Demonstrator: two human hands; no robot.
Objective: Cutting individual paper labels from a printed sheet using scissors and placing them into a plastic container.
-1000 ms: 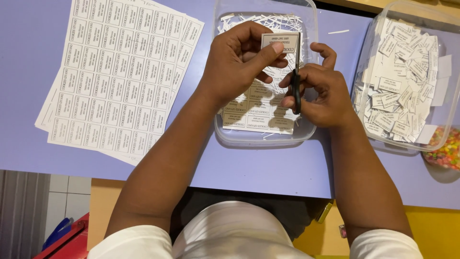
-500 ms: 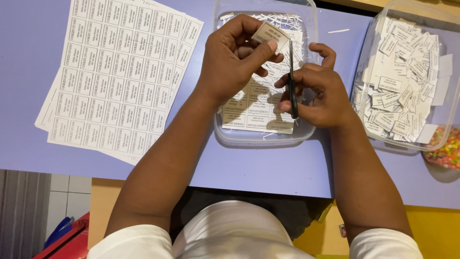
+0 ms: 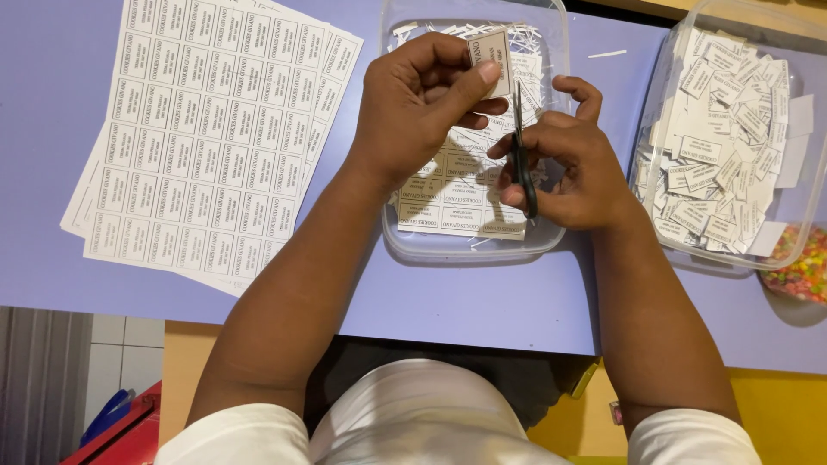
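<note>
Well under way, by the look of it: right-hand clear tub (image 3: 741, 250) heaped with cut labels (image 3: 724, 129), while a stack of uncut label sheets (image 3: 207, 138) waits on the purple counter (image 3: 482, 301) and a partly cut sheet (image 3: 457, 194) lies in the middle clear tub (image 3: 469, 250) among paper trimmings (image 3: 525, 43). Left hand (image 3: 413, 108) raised over that tub, thumb and fingers (image 3: 487, 73) pinching a single cut label (image 3: 493, 52). Right hand (image 3: 568, 159) curled around black-handled scissors (image 3: 522, 155), blades pointing up, seemingly closed beside the label.
</note>
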